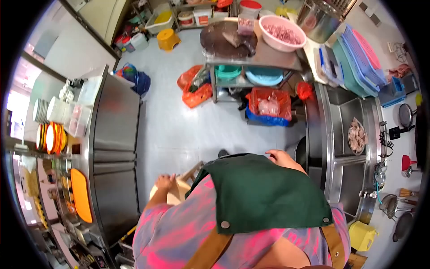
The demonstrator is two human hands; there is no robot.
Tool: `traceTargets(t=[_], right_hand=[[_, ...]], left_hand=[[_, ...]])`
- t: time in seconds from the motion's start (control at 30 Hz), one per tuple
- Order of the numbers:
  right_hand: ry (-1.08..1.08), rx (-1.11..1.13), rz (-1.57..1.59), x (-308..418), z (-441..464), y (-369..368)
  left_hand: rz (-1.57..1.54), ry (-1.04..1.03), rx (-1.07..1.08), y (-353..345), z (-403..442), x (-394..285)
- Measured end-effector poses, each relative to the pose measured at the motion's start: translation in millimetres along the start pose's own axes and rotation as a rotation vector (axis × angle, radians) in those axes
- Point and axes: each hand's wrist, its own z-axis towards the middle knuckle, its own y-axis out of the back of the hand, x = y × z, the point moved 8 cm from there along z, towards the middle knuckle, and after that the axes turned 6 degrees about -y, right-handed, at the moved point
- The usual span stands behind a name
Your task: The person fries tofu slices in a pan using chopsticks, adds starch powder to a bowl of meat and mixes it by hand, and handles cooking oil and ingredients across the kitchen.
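Note:
My left hand [165,181] is at the left of my body, beside a pale round stool-like object [178,192]. Its fingers look loosely bent and apart, and nothing shows in them. On the other side, my right hand [280,158] is out past the edge of my green apron [273,193], its fingers slightly spread and empty. The sink counter is the nearest thing to that hand.
Ahead stands a steel table [277,60] with a dark round board [215,40] and a pink basin of meat [281,33]. Below it sits a red-lined crate [286,110]. Sinks [351,179] run along the right, a steel counter [114,134] along the left. Bags [195,92] lie on the floor.

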Motion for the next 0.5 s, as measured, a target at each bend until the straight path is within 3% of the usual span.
traceTargets(t=[0.1, 0.2, 0.23, 0.3, 0.37, 0.43, 0.5], right_hand=[[0.133, -0.129, -0.034, 21.3, 71.6, 33.3], [0.087, -0.101, 0.597, 34.6, 157.1, 59.3], [0.063, -0.081, 0.736, 49.1, 181.2, 71.6], [-0.033, -0.105, 0.918, 75.5, 227.8, 102.6], [-0.053, -0.183, 1.070, 93.8, 284.9, 141.4], [-0.050, -0.172, 1.320, 100.8, 360.1, 179.2], [-0.171, 0.025, 1.570, 84.2, 457.3, 206.2]], left_hand=[[-0.115, 0.021, 0.240, 24.3, 1.4, -17.2], [-0.388, -0.032, 0.031, -19.1, 72.4, 22.3], [-0.462, -0.011, -0.141, 11.0, 72.6, 12.3], [-0.693, 0.041, -0.250, 62.5, 65.5, -16.8], [-0.829, 0.050, -0.337, 64.8, 80.2, -27.3], [-0.929, 0.034, -0.347, 35.9, 101.7, -23.4], [-0.900, 0.063, -0.264, 24.5, 97.7, -30.6]])
